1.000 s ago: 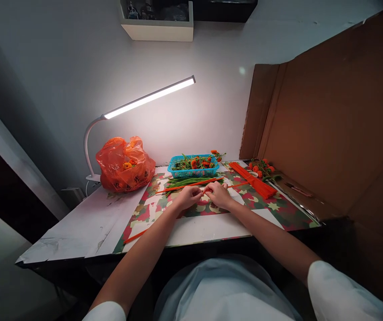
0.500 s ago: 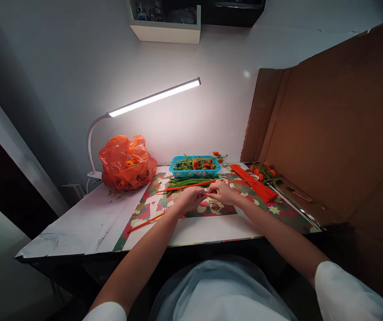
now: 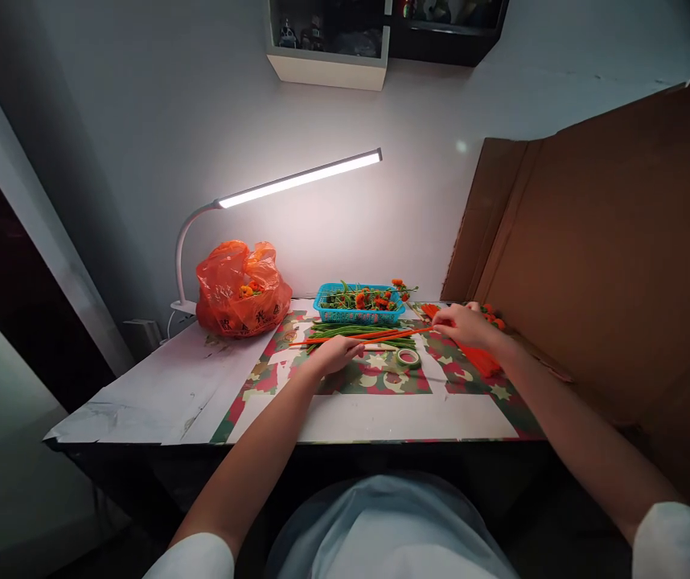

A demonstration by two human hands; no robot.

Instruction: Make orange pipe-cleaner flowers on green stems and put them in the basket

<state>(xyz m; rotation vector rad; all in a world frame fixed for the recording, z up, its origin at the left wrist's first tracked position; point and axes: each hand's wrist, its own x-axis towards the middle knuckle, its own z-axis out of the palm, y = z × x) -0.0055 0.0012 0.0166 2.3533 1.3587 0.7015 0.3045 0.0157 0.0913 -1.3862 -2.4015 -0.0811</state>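
My left hand is closed low over the mat, its fingertips pinching a long thin orange pipe cleaner. Farther right, my right hand has its thumb and fingers closed at the other end of that orange length. Behind my left hand lies a bunch of green stems, with orange lengths crossing over it. A roll of green tape rests flat on the mat between my hands. Partly hidden under my right hand and wrist is a bundle of orange pipe cleaners.
A blue basket of orange flowers on green stems stands at the back. Left of it sits an orange plastic bag with flowers inside. A lit lamp reaches over the table. Cardboard walls off the right side.
My hands were close together at the middle; now they are apart, the right one moved right toward the orange bundle. The tape roll has come into sight. The view has shifted slightly.
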